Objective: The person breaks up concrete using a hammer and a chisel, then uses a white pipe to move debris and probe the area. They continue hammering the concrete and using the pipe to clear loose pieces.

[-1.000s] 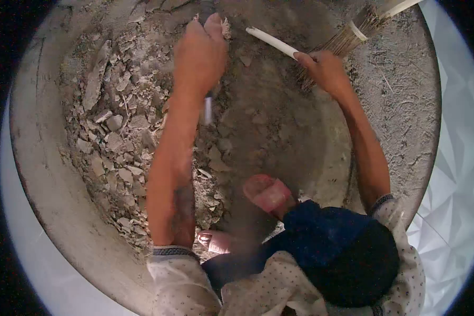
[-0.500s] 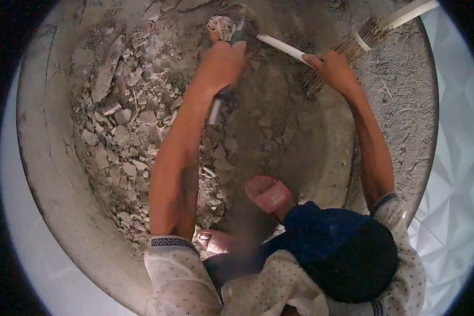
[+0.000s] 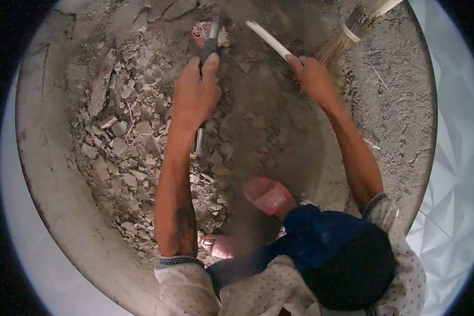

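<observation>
My left hand (image 3: 196, 89) is wrapped round the dark grip of a metal tool (image 3: 199, 139); bright metal shows above and below the fist, and its working end is hard to make out. Right behind the tool's upper part is a round pinkish object (image 3: 199, 32) with rough, pale fibrous matter in it. My right hand (image 3: 313, 76) is closed on one end of a thin off-white rod (image 3: 268, 39), which slants up and left with its far tip free. Just beyond that hand lies a twig broom (image 3: 334, 45) with a white band and pale handle.
Broken chunks of plaster or concrete (image 3: 126, 152) cover the floor left of centre. Grey rough cement (image 3: 400, 105) lies to the right. My feet in pink sandals (image 3: 273, 197) stand amid dust and rubble. White faceted panelling (image 3: 453, 131) appears at the far right.
My left hand has shifted left and down, and its tool stands more upright in view. My right hand with the rod has moved left. The broom appears slightly farther up and left.
</observation>
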Tool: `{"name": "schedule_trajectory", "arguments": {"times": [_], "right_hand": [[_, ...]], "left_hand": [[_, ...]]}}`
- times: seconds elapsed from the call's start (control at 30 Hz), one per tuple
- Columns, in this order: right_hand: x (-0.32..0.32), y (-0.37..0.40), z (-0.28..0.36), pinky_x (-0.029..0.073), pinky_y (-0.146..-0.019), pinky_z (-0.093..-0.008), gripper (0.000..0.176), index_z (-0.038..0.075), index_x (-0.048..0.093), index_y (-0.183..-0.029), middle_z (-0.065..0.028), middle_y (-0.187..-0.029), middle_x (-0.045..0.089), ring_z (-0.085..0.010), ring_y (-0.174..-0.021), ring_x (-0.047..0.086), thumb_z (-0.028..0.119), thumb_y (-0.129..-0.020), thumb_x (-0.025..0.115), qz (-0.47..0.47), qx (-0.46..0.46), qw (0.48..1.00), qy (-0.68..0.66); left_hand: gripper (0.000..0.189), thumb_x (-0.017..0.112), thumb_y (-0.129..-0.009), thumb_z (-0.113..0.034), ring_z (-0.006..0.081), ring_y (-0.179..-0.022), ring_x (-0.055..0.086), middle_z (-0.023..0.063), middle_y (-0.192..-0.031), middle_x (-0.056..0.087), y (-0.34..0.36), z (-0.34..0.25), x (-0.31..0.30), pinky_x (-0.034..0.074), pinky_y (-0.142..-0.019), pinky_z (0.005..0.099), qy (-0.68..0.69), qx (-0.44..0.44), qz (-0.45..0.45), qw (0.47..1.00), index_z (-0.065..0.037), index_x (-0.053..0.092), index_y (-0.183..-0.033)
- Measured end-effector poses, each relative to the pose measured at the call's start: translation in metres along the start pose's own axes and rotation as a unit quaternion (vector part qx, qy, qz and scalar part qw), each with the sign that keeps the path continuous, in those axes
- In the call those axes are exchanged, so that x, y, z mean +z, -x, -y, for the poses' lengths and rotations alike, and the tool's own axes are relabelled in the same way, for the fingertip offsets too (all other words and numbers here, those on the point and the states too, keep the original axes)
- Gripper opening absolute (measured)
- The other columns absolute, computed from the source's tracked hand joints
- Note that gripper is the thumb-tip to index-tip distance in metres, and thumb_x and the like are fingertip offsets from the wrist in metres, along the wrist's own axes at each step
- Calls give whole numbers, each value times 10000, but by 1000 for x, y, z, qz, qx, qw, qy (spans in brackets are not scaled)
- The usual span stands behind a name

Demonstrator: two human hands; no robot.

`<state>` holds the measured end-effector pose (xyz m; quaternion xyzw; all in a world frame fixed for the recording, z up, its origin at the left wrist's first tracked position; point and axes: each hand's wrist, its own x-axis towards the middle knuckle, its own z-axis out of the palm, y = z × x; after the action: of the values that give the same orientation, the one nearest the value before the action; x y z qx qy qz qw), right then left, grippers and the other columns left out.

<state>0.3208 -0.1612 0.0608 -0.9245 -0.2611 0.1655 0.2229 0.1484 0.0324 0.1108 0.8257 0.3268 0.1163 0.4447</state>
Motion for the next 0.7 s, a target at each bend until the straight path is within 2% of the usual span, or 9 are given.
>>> {"name": "schedule_trajectory", "arguments": {"times": [0.07, 0.13, 0.17, 0.23, 0.33, 0.43, 0.5, 0.6, 0.7], "right_hand": [[6, 7, -4, 422, -661, -466, 519, -15, 573, -796, -222, -714, 568, -420, -688, 540, 463, -930, 421, 29, 36, 999, -14], [9, 18, -5, 447, -669, -510, 463, -13, 584, -872, -236, -741, 587, -439, -721, 571, 415, -941, 422, -2, -64, 997, 51], [8, 22, -6, 459, -672, -532, 438, -12, 589, -910, -244, -755, 596, -448, -738, 587, 391, -946, 422, -17, -113, 990, 86], [13, 21, -7, 460, -648, -532, 441, -18, 579, -880, -244, -749, 596, -452, -708, 581, 392, -943, 429, -11, -38, 996, 76], [16, 16, -2, 432, -652, -511, 490, -12, 561, -817, -245, -745, 590, -454, -721, 563, 435, -943, 406, 2, 21, 1000, 8], [18, 17, -2, 418, -658, -498, 518, -10, 563, -798, -246, -743, 587, -450, -734, 558, 461, -940, 400, -3, 34, 999, 12], [13, 15, -3, 418, -656, -496, 515, -11, 570, -800, -248, -742, 585, -449, -738, 560, 460, -935, 413, -20, 8, 1000, 22], [6, 9, 2, 418, -655, -494, 503, -13, 577, -796, -252, -737, 580, -451, -744, 558, 453, -927, 441, -30, -30, 999, -12], [3, 11, -2, 416, -654, -494, 494, -14, 579, -794, -252, -727, 577, -456, -740, 549, 450, -919, 462, -9, 19, 1000, -13]], "left_hand": [[421, 469, -927, -396, 348, -657, 566, 201, -715, 573, -2, -7, -3, 428, -615, 429, -12, 62, -63, 996, 21, 510, -880], [418, 488, -922, -389, 353, -664, 576, 213, -729, 580, -5, -33, -9, 428, -608, 440, 16, 144, -162, 976, 26, 499, -873], [416, 477, -928, -386, 321, -680, 573, 198, -751, 589, -6, -47, -11, 434, -627, 420, 32, 137, -183, 973, 27, 515, -900], [422, 455, -939, -382, 257, -710, 566, 170, -794, 606, -9, -74, -15, 447, -666, 380, 61, 126, -233, 962, 30, 546, -954], [384, 498, -918, -347, 392, -747, 596, 244, -800, 609, -26, -72, 5, 463, -666, 454, 88, 158, -257, 949, 37, 515, -912], [376, 504, -907, -325, 443, -811, 592, 295, -815, 598, -33, -29, 36, 469, -684, 492, -25, 63, -122, 990, 50, 519, -900], [394, 485, -907, -329, 463, -837, 576, 325, -848, 586, -36, -8, 32, 465, -698, 504, -175, 28, 139, 974, 61, 538, -896], [334, 476, -919, -298, 448, -841, 589, 252, -864, 613, -19, 15, 21, 462, -717, 489, -209, 151, 280, 925, 11, 564, -1008], [300, 493, -910, -284, 415, -802, 597, 234, -856, 614, -24, -21, 0, 459, -713, 484, -151, -3, 165, 975, -16, 580, -1014]]}}
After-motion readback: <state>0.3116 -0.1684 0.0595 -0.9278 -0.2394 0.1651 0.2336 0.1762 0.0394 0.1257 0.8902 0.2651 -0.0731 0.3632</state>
